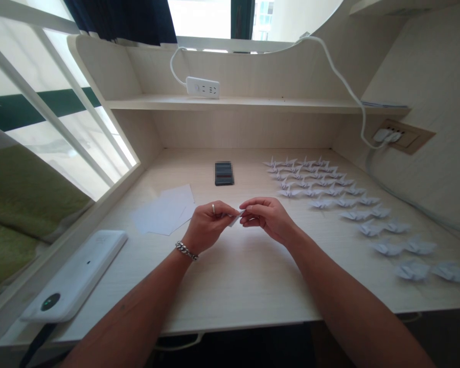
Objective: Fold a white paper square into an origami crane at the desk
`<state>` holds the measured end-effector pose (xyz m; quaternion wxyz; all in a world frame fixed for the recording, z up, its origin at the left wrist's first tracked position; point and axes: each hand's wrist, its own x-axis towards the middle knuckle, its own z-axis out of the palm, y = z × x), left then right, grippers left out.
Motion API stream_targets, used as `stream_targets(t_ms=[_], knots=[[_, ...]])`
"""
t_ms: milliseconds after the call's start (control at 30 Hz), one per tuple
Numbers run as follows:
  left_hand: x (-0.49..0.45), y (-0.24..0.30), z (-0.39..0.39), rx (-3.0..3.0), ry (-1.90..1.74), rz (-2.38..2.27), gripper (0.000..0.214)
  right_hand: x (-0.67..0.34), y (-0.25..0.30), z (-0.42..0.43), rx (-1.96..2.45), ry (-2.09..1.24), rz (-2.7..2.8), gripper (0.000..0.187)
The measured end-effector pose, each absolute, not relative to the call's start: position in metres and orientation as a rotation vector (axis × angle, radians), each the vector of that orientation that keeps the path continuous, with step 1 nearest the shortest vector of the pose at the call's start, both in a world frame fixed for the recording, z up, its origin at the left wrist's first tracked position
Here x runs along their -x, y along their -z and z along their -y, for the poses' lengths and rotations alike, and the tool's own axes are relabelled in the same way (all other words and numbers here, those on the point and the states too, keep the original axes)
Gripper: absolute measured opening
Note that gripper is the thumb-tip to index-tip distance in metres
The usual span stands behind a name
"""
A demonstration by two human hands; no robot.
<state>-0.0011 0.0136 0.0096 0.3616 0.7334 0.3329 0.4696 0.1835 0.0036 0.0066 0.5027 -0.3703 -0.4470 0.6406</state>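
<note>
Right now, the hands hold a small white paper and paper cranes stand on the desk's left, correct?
Not quite: the head view shows the paper cranes on the desk's right. The left hand and right hand hold the small white paper.

Yeah, no text I can read here. Front-left of the paper sheets (168, 209), the round display (50, 302) on the white device (84, 266) has some green, too tiny to make out. Dark block (224, 174) right of them's pixelated.
</note>
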Motion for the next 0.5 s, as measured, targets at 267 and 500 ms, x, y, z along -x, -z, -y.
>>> stream_targets(t_ms=[267,500], knots=[[-0.0013,-0.0086,-0.0134,-1.875,-1.120,-0.887,0.010,-0.1809,-0.0025,-0.0041,1.032,-1.411,1.243,0.026],[-0.0018,-0.0065,-0.0174,-1.675,-1.048,-0.874,0.011,-0.1780,-0.0022,-0.0046,1.060,-1.389,1.220,0.030]])
